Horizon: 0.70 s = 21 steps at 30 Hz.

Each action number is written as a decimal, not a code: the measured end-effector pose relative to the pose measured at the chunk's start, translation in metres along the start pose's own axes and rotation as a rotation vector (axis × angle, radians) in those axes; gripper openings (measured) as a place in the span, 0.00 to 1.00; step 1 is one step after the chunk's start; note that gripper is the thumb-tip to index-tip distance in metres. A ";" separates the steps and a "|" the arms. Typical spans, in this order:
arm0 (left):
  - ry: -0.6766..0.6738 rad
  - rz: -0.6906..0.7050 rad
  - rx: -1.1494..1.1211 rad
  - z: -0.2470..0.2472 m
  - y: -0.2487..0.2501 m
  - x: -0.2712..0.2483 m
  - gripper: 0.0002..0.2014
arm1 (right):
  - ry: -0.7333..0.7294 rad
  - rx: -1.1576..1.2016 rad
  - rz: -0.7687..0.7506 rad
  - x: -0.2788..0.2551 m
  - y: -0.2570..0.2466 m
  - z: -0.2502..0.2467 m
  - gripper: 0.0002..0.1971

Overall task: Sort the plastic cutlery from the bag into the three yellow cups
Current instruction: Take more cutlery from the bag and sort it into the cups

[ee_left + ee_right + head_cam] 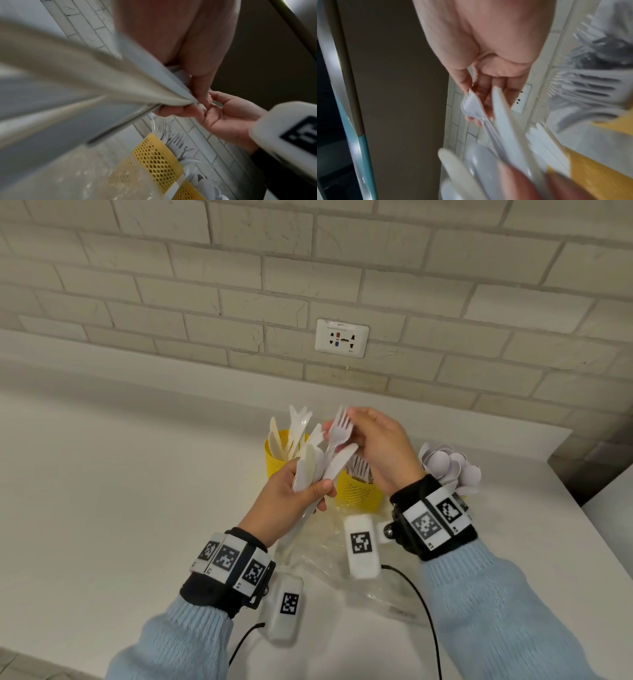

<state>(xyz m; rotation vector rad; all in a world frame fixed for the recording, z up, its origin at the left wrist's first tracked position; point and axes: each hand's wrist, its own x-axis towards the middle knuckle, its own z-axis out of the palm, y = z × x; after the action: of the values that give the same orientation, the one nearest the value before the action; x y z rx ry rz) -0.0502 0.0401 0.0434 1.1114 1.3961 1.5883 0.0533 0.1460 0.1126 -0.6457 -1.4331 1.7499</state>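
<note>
Smooth white plastic cutlery (310, 470), yellow perforated mesh cups (358, 491), crinkly clear plastic bag (329, 553), matt white counter (120, 491), knitted blue sleeves (496, 611)

Seen along the wrist, the right hand (489, 75) pinches the head of a white fork (471, 106) between thumb and fingers. Blurred white cutlery (505, 135) fans up below it. To the right, forks (583, 86) crowd a yellow cup (611, 125).

Three yellow mesh cups (358, 491), one clear plastic bag (329, 553), one wall socket (342, 338), two hands (287, 501).
</note>
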 end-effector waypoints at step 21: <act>0.032 0.024 0.078 0.003 -0.005 0.004 0.07 | 0.294 -1.274 -0.335 0.018 0.026 -0.057 0.11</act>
<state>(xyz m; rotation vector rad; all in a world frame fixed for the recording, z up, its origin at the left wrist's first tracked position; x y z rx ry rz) -0.0494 0.0459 0.0390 1.1572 1.4820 1.5870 0.0814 0.1924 0.0757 -1.1249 -2.1698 0.2881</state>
